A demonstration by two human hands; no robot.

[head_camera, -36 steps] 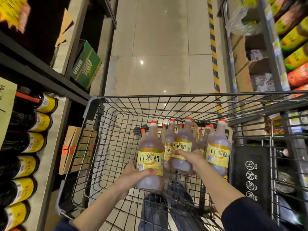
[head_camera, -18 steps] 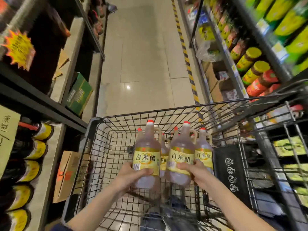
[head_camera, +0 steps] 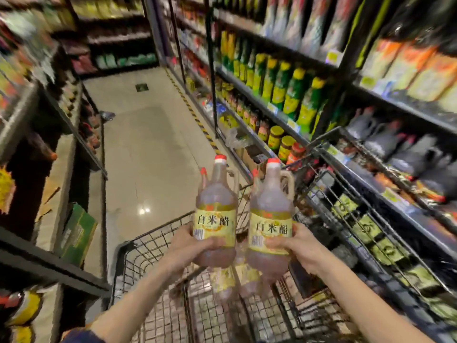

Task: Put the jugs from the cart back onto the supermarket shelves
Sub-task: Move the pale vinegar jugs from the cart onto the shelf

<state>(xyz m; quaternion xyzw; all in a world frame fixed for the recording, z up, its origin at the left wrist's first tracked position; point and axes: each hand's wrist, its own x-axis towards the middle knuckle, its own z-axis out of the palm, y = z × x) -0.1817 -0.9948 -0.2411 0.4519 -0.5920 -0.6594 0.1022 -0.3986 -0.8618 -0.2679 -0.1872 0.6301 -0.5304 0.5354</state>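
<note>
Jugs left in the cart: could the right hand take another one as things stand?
Probably not: the right hand grips a jug above the cart, and the left hand grips a second jug. The remaining jugs below sit uncovered, but no hand is free.

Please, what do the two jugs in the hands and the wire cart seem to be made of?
The clear, yellow-labelled left jug and the matching right jug: probably glossy transparent plastic, as pale liquid shows through and the handle looks moulded in one piece. The black wire shopping cart: likely coated metal, a thin rigid grid with a dull dark finish.
</note>
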